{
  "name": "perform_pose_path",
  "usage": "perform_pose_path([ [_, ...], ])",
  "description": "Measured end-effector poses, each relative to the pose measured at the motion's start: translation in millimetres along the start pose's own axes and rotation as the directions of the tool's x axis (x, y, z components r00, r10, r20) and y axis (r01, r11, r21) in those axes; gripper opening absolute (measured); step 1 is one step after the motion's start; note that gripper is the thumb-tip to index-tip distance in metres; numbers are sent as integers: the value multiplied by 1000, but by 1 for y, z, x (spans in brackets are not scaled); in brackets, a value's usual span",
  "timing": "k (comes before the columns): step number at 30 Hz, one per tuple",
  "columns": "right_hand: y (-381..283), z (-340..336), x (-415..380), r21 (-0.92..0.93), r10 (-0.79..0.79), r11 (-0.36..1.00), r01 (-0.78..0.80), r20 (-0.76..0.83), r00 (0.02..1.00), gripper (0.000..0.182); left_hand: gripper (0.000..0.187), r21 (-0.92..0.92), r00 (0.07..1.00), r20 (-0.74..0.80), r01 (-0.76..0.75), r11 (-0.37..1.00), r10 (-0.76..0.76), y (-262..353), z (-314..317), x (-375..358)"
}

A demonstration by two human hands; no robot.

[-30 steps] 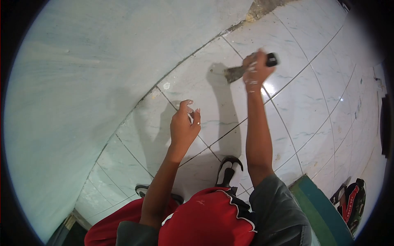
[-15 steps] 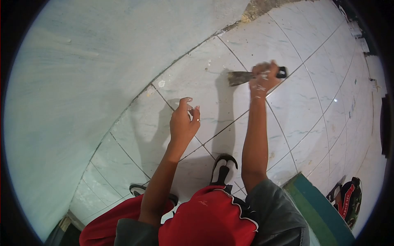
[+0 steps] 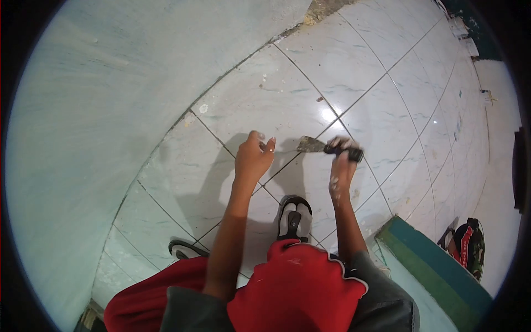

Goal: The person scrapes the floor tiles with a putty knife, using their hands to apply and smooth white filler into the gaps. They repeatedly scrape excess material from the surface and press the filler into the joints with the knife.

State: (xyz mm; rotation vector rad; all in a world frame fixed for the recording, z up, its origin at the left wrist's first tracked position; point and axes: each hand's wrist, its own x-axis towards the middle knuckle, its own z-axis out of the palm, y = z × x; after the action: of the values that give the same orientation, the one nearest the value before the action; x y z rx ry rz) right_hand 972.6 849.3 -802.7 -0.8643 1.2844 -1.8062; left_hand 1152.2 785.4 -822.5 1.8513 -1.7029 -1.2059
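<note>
My right hand [image 3: 344, 157] is wrapped round the black handle of a putty knife [image 3: 311, 145]; its blade, smeared with residue, points left over the floor. White smears mark this hand and wrist. My left hand [image 3: 255, 155] hovers left of the blade, its thumb and fingers curled but apart, with pale residue on the fingertips and nothing visible between them. Below both hands lies a white marbled tile floor [image 3: 381, 122] with small specks and a whitish spot.
A pale green wall [image 3: 110, 99] rises at the left, with a rough broken patch [image 3: 321, 10] at its far base. My sandalled foot [image 3: 293, 218] is below the hands. At the lower right are a green ledge [image 3: 431, 271] and a black-and-red item [image 3: 467, 246].
My right hand has come down and nearer with the putty knife, its blade now close to my left hand. My left hand has shifted only slightly, and the view has moved a little.
</note>
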Motion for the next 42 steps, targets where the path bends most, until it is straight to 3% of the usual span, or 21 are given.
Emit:
perform_pose_path([
  [1, -10, -4, -16, -201, -13, 979, 31, 89, 996, 13, 40, 91, 989, 91, 109, 990, -117, 4, 0, 0],
  [2, -19, -10, -31, -394, -1, 916, 71, 174, 985, 13, 40, 89, 988, 107, 104, 991, -113, 8, 2, -2],
  [3, -29, -11, -40, -542, 11, 830, 131, 252, 968, 19, 49, 81, 886, 354, 290, 954, -299, 22, -2, -5],
  [4, -42, -11, -50, -659, 116, 749, 62, 222, 968, 25, 57, 123, 690, 574, 459, 880, -440, 32, -2, -8],
  [5, -48, -6, -56, -705, 105, 705, 81, 217, 971, 25, 60, 105, 606, 687, 464, 880, -402, 19, 17, -8],
  [6, -52, -2, -61, -748, 95, 657, 99, 213, 972, 25, 60, 104, 598, 700, 456, 884, -391, 21, 23, -12],
  [8, -51, -2, -68, -787, 66, 599, 148, 233, 970, 29, 58, -212, 467, 856, 710, 671, -224, 26, 31, -18],
  [10, -52, 4, -71, -821, 36, 536, 197, 255, 966, 33, 51, -228, 489, 839, 715, 661, -239, 12, 57, -22],
  [12, -54, 12, -72, -870, 122, 471, 143, 224, 967, 39, 41, -423, 608, 778, 696, 581, -162, 9, 65, -28],
  [14, -64, 19, -73, -888, 187, 435, 151, 254, 949, 48, 36, -417, 607, 774, 704, 575, -181, 6, 66, -25],
  [16, -71, 28, -73, -813, 521, 547, -199, 145, 841, 55, 32, -419, 606, 767, 722, 551, -211, 3, 70, -25],
  [17, -66, 28, -76, -698, 539, 652, -295, 154, 828, 59, 29, -440, 626, 745, 722, 535, -232, 1, 73, -25],
  [18, -64, 29, -74, -706, 545, 646, -290, 160, 823, 59, 27, -463, 647, 719, 719, 517, -255, 0, 76, -25],
  [20, -60, 33, -67, -787, 737, 409, -463, -15, 676, 55, 24, -478, 671, 686, 708, 520, -282, -3, 81, -26],
  [21, -52, 32, -69, -791, 740, 409, -455, -4, 673, 55, 22, -481, 692, 652, 693, 538, -309, -3, 82, -26],
  [23, -31, 30, -76, -929, 560, 327, -173, 44, 827, 52, 21, -507, 733, 602, 658, 557, -318, -3, 81, -27],
  [26, -31, 40, -66, -963, 642, 226, -146, 34, 766, 49, 22, -529, 781, 533, 608, 592, -327, -5, 83, -22],
  [30, -23, 44, -46, -971, 599, 199, -134, 13, 801, 41, 21, -524, 827, 481, 538, 660, -293, -6, 86, 3],
  [32, -29, 46, -39, -974, 660, 189, -126, 31, 750, 32, 20, -510, 799, 510, 579, 636, -318, -1, 80, 0],
  [35, -29, 45, -40, -970, 633, 207, -130, 32, 773, 26, 29, -538, 799, 461, 597, 594, -385, 7, 75, -4],
  [42, -31, 46, -36, -966, 640, 208, -153, 16, 768, 27, 20, -511, 794, 481, 598, 617, -371, 5, 76, -1],
])
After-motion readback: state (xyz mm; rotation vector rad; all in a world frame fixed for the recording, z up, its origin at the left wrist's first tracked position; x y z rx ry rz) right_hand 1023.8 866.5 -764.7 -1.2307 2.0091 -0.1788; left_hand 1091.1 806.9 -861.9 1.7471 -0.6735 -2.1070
